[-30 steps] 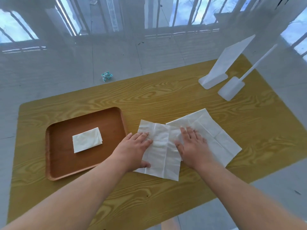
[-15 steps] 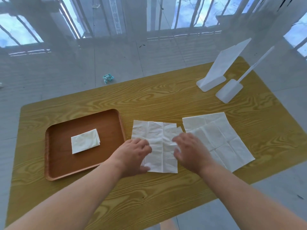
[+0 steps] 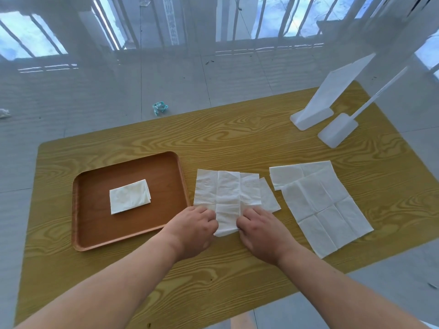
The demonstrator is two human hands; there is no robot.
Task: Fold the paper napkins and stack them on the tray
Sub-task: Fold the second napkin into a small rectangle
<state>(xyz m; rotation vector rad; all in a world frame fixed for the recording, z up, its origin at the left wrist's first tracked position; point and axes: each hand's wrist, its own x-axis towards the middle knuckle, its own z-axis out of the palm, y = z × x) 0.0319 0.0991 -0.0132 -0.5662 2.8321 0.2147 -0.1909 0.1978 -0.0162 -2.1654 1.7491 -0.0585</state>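
Hands (image 3: 228,227) on napkin's (image 3: 229,191) near edge

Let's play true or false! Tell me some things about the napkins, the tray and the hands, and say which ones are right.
1. One folded napkin lies on the tray. True.
2. Both hands grip the near edge of the middle napkin. True: left hand, right hand.
3. The tray sits to the right of the hands. False: it is on the left.
4. The open napkins on the right are in someone's hand. False: they lie untouched on the table.
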